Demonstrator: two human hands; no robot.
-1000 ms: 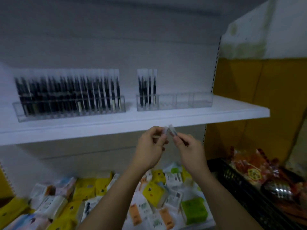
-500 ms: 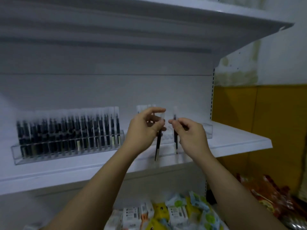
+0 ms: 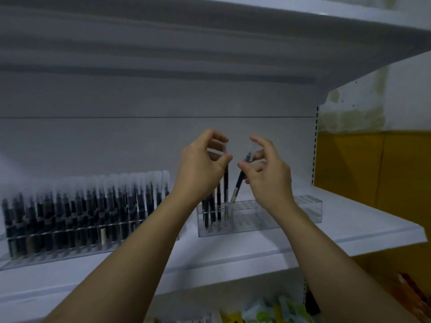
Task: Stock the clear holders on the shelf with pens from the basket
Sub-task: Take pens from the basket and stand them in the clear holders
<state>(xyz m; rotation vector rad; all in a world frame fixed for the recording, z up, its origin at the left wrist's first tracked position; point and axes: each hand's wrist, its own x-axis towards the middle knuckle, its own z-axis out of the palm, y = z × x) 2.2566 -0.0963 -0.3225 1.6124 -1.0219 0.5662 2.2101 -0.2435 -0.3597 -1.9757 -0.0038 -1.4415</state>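
Note:
Two clear holders stand on the white shelf (image 3: 349, 229). The left holder (image 3: 70, 243) is packed with several dark pens. The right holder (image 3: 303, 210) has a few pens at its left end and bare slots to the right. My left hand (image 3: 200, 166) pinches the top of an upright dark pen (image 3: 225, 185) over the right holder's left end. My right hand (image 3: 268, 173) grips a tilted dark pen (image 3: 240, 178) whose light lower tip is just above the holder's slots. The basket is not in view.
Another white shelf (image 3: 326, 17) overhangs close above the hands. A yellow panel (image 3: 373, 171) stands to the right of the shelving. Colourful small packages (image 3: 256, 315) lie on the level below, and red packaging (image 3: 410, 290) shows at the lower right.
Both hands rose from below the shelf edge up to the right holder, each carrying a pen. The pens now hang over the holder's slots, and the view has tilted upward.

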